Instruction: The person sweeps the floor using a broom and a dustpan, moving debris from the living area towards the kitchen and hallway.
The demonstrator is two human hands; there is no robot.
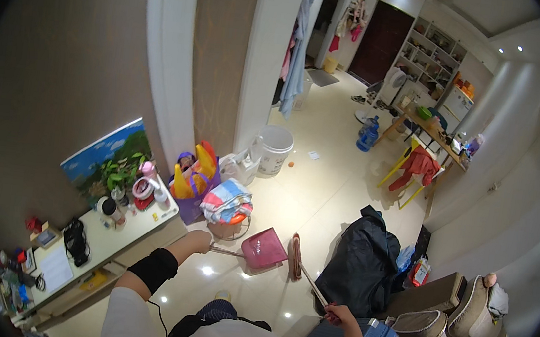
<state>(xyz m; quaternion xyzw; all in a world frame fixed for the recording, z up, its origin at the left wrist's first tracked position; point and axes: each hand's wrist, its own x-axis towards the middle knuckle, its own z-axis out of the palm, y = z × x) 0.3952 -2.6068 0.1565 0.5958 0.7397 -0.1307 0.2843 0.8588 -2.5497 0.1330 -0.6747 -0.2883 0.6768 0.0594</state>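
Note:
My left hand (199, 242) grips the handle of a pink dustpan (263, 250), whose pan reaches out over the pale tiled floor to the right of the hand. In my right hand (340, 315) is the stick of a broom (296, 256). The broom's reddish-brown head lies just right of the dustpan's front edge, with a small gap between them. Whether the pan holds any dirt cannot be made out.
Left stands a cabinet (115, 235) crowded with bottles and cables. A cloth-topped basket (227, 203), a purple bag (197, 192) and a white bucket (274, 151) line that side. Right are a large black bag (361, 264) and stacked cushions (436, 332). Paper (314, 155) lies farther off.

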